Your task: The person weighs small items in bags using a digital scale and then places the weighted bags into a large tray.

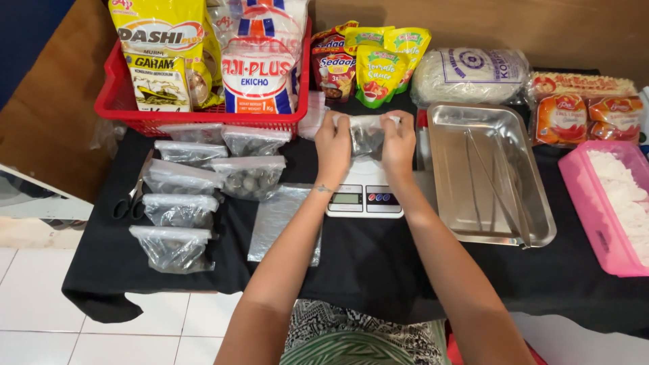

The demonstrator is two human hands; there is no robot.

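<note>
Tabletop (365,263) draped in black cloth, standing on a white tiled floor (40,318) against a brown wall (541,27). Seen from above, the left hand (333,145) and right hand (397,143) both pinch the top edge of one small clear bag (366,135) of dark round pieces, held between them just above a white digital scale (365,192) at the centre. To the left lie seven filled, sealed bags (196,192) of the same kind in two loose columns, with one flat empty plastic bag (284,223) just beside the scale and one pair of scissors (132,199) near the left edge. Behind them sits one red basket (196,122) packed with seasoning packets. Three sauce pouches (368,61) and one bag of white noodles (470,74) line the back. Right of the scale is one steel tray (490,172) holding tongs (497,186), then one pink tub (608,203) of white powder reaching the right edge. Bare cloth stays open along the near edge, in front of the scale and tray.
</note>
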